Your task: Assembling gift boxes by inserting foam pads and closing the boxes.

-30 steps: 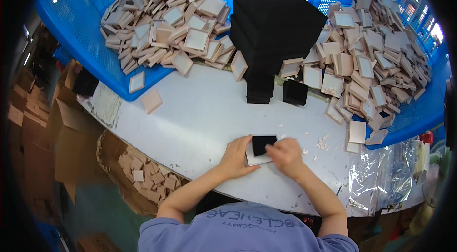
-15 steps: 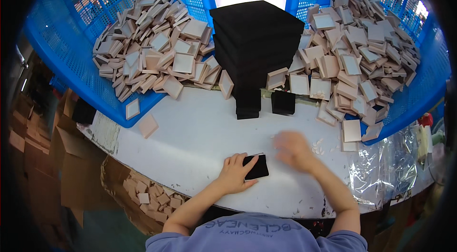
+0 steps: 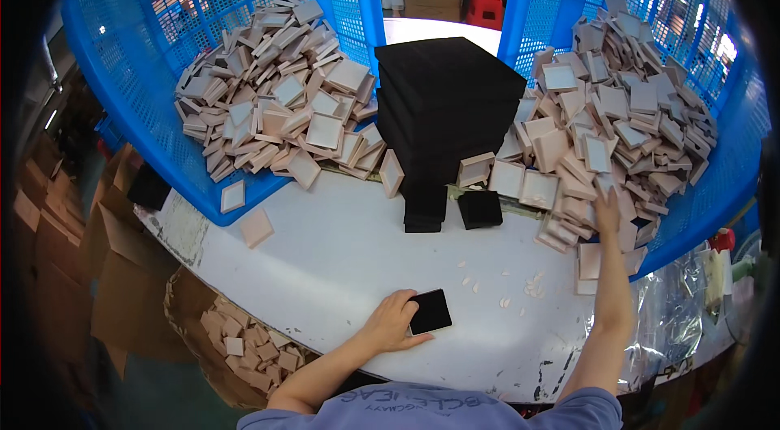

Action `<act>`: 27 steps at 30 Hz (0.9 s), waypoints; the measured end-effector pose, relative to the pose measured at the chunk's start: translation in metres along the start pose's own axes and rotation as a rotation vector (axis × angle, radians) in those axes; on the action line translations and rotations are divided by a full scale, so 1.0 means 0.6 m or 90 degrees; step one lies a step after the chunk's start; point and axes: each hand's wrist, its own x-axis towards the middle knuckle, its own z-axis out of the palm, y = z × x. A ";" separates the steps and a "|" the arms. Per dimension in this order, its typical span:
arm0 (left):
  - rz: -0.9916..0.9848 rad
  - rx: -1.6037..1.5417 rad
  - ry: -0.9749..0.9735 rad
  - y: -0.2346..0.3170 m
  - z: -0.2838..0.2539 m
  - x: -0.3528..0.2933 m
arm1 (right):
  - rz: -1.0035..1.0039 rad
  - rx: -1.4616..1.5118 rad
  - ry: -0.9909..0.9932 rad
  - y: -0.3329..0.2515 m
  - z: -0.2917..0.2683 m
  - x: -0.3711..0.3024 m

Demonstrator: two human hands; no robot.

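My left hand (image 3: 391, 324) rests on the white table, its thumb and fingers gripping the left side of a shallow square box lid (image 3: 431, 312) with a black pad face up. At the right, my right hand (image 3: 608, 216) reaches into a heap of pale, shallow square box lids (image 3: 630, 105); its fingers are stretched out against them, and no lid is clearly held. Ahead stands a tall stack of large black pads (image 3: 447, 89). In front of it are a pile of small black pads (image 3: 424, 212) and a shorter pile of small black pads (image 3: 481, 209).
Blue plastic baskets (image 3: 97, 48) lie tipped at both sides; another lid heap (image 3: 284, 97) fills the left one. White scraps (image 3: 535, 284) dot the table (image 3: 341, 267). A carton of lids (image 3: 175, 308) stands below left. Clear plastic bags (image 3: 666, 324) cover the right edge.
My right hand has moved from above the table, right of the black-padded lid, up and right to the heap. My left hand stays on the lid. The view has tilted slightly.
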 end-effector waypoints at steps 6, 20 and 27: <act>0.056 0.080 -0.005 0.013 -0.012 0.024 | 0.019 0.064 0.060 -0.213 0.046 -0.117; -0.009 0.165 -0.177 0.038 -0.030 0.041 | -0.088 0.198 0.032 -0.200 -0.051 -0.189; -0.020 0.132 -0.016 0.037 0.000 -0.002 | 0.037 0.375 0.084 -0.173 -0.085 -0.232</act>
